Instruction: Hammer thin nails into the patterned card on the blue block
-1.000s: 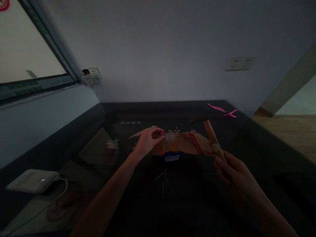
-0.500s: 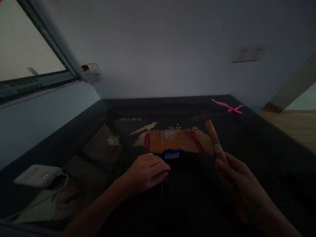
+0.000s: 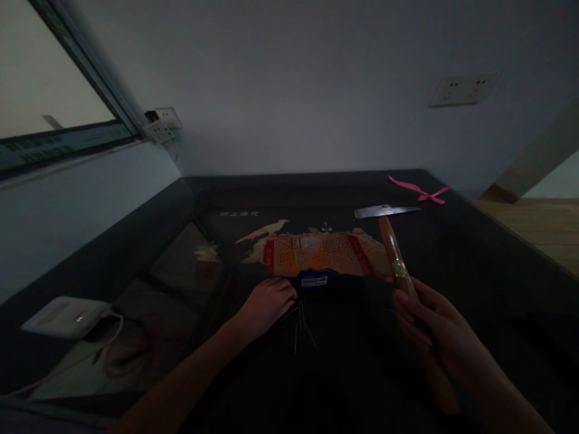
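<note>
My right hand [image 3: 438,319] is wrapped round the wooden handle of a hammer [image 3: 393,241], whose metal head points up and away from me, with a narrow tapering end to the right. On the dark tabletop my left hand [image 3: 269,302] rests with its fingers curled; its fingertips are too dark to show what they hold, if anything. Beside it lie several thin, pale, nail-like rods [image 3: 301,331]. A blue label [image 3: 313,281] is just right of the left knuckles. Behind it lies a flat tan speckled piece [image 3: 335,253] with red bands.
A pink ribbon [image 3: 425,196] lies at the back right of the dark table [image 3: 289,193]. On the left stands a white device [image 3: 66,316] with a cable. Sockets [image 3: 462,90] are on the wall behind, and a window frame [image 3: 90,54] is at upper left.
My left hand has drawn back to the left, showing more of the thin rods. The hammer's head has tilted and now catches the light; my right hand stays nearly in place.
</note>
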